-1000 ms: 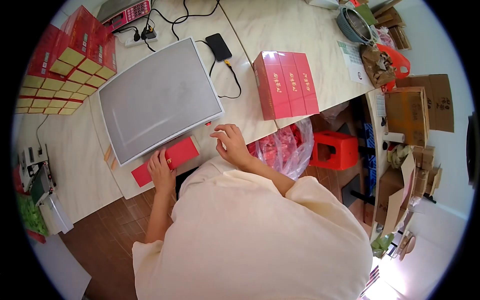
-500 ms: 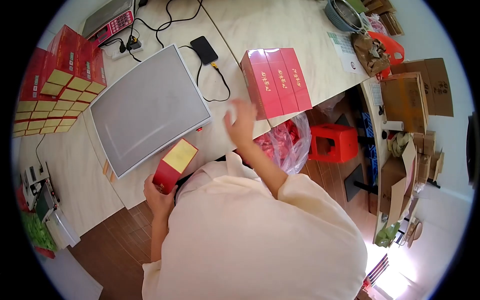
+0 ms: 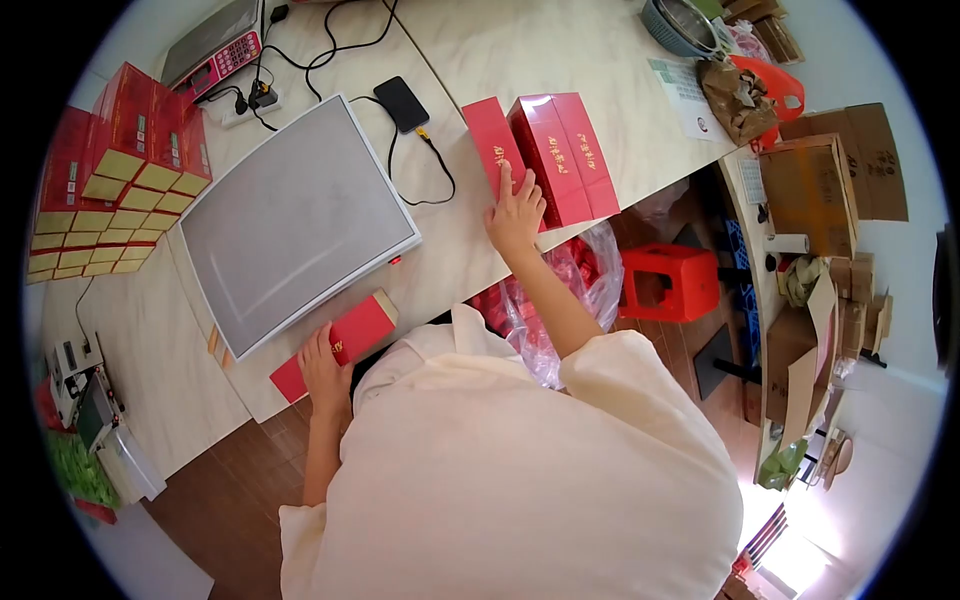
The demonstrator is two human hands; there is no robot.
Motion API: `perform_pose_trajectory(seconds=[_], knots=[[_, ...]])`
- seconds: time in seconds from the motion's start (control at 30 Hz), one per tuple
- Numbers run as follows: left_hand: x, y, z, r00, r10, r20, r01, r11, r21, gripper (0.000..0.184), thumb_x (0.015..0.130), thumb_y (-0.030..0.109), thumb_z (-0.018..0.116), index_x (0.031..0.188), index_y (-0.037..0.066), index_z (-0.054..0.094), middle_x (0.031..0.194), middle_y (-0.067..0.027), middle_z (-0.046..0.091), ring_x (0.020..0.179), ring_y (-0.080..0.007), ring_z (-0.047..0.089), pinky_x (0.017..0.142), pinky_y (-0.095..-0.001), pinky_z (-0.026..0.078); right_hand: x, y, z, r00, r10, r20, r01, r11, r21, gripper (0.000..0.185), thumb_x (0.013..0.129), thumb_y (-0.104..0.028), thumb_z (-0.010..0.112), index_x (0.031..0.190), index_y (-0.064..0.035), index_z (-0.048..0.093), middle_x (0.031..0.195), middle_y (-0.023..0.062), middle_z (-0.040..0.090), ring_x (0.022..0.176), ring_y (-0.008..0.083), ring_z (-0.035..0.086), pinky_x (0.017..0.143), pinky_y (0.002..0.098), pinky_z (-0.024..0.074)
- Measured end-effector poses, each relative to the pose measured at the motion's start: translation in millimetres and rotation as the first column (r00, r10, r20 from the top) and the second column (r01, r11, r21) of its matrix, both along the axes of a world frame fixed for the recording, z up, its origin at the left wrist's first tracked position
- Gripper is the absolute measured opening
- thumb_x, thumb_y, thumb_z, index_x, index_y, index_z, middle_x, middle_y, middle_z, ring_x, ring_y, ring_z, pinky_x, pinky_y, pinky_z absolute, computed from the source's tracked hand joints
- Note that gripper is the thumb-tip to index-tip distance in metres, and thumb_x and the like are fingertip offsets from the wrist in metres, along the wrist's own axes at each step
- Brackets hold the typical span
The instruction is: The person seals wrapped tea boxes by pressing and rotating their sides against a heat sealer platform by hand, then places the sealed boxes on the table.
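My left hand [image 3: 323, 370] is wrapped over a red cardboard box [image 3: 362, 326] with gold lettering. That box lies along the table's front edge, just below a grey-topped flat device [image 3: 300, 225]. My right hand [image 3: 517, 213] grips the near end of another red box [image 3: 489, 135], with fingers over its top. A narrow gap at the far end separates this box from two similar red boxes [image 3: 562, 150] standing side by side to its right. The palm side of both hands is hidden.
Stacked red boxes with yellow ends [image 3: 130, 190] stand on the left. A black phone [image 3: 402, 104] with a cable lies beyond the device. Below the table's right edge are a plastic bag of red packets [image 3: 560, 290] and a red stool [image 3: 668, 283].
The left-hand box has turned from upright, yellow end showing, to lying flat. My right hand has moved onto the leftmost box of the three, which has shifted apart from the other two.
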State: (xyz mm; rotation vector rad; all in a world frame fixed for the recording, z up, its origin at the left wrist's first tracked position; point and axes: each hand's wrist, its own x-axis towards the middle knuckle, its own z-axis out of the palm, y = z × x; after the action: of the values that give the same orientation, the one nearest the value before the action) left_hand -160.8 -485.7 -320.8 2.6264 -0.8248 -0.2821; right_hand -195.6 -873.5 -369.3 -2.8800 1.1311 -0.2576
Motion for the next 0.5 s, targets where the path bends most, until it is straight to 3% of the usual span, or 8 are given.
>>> perform_pose_trajectory(seconds=[0.1, 0.17, 0.3, 0.37, 0.43, 0.5], knots=[[2, 0, 5, 1.0, 0.004, 0.028, -0.003, 0.999, -0.033, 0.071, 0.069, 0.009, 0.076, 0.131, 0.005, 0.042, 0.127, -0.0151, 0.049, 0.119, -0.0332, 0.044, 0.101, -0.0451, 0.033, 2, -11, 4, 0.998, -0.055, 0.015, 0.054, 0.997, 0.049, 0.081, 0.072, -0.021, 0.071, 0.143, -0.0171, 0.032, 0.128, 0.0274, 0.04, 0.109, 0.0396, 0.045, 0.088, 0.0487, 0.0387], [7, -1, 12, 0.997, -0.04, -0.065, 0.029, 0.986, -0.162, 0.063, 0.076, 0.009, 0.072, 0.131, 0.004, 0.044, 0.127, -0.0158, 0.049, 0.117, -0.0349, 0.047, 0.099, -0.0443, 0.037, -3, -12, 13, 0.989, -0.065, 0.131, 0.049, 0.991, 0.122, 0.075, 0.075, -0.023, 0.069, 0.142, -0.0184, 0.035, 0.123, 0.0268, 0.042, 0.109, 0.0411, 0.046, 0.089, 0.049, 0.0379], [13, -16, 38, 0.987, 0.037, -0.157, -0.088, 0.939, -0.333, 0.051, 0.084, 0.011, 0.066, 0.13, 0.003, 0.046, 0.128, -0.016, 0.049, 0.118, -0.0327, 0.05, 0.098, -0.0422, 0.04, -22, 17, 65, 0.933, 0.054, 0.356, -0.136, 0.968, 0.209, 0.074, 0.077, -0.021, 0.068, 0.143, -0.0167, 0.035, 0.124, 0.0283, 0.041, 0.111, 0.0425, 0.044, 0.094, 0.0499, 0.0364], [19, -35, 48, 0.887, 0.099, -0.452, -0.373, 0.731, -0.572, 0.047, 0.089, 0.014, 0.062, 0.131, 0.003, 0.044, 0.13, -0.0157, 0.049, 0.12, -0.0283, 0.05, 0.1, -0.0397, 0.04, -25, 36, 108, 0.894, 0.096, 0.438, -0.236, 0.931, 0.279, 0.074, 0.078, -0.019, 0.068, 0.143, -0.0152, 0.035, 0.125, 0.0279, 0.041, 0.112, 0.0414, 0.044, 0.096, 0.049, 0.0361], [33, -57, 60, 0.832, 0.0, -0.555, -0.446, 0.594, -0.669, 0.056, 0.092, 0.019, 0.059, 0.139, 0.006, 0.032, 0.136, -0.0149, 0.043, 0.124, -0.0248, 0.045, 0.103, -0.039, 0.038, -20, 60, 144, 0.771, 0.097, 0.63, -0.503, 0.7, 0.507, 0.072, 0.08, -0.017, 0.068, 0.143, -0.0111, 0.034, 0.127, 0.0244, 0.039, 0.111, 0.0361, 0.044, 0.098, 0.0439, 0.0357], [48, -77, 80, 0.839, -0.034, -0.543, -0.447, 0.525, -0.724, 0.061, 0.093, 0.023, 0.059, 0.142, 0.006, 0.027, 0.138, -0.0146, 0.041, 0.125, -0.0245, 0.044, 0.103, -0.039, 0.037, -17, 84, 151, 0.668, 0.137, 0.731, -0.67, 0.536, 0.513, 0.07, 0.082, -0.017, 0.067, 0.143, -0.0077, 0.033, 0.128, 0.0199, 0.038, 0.113, 0.0304, 0.043, 0.1, 0.0387, 0.0344]])
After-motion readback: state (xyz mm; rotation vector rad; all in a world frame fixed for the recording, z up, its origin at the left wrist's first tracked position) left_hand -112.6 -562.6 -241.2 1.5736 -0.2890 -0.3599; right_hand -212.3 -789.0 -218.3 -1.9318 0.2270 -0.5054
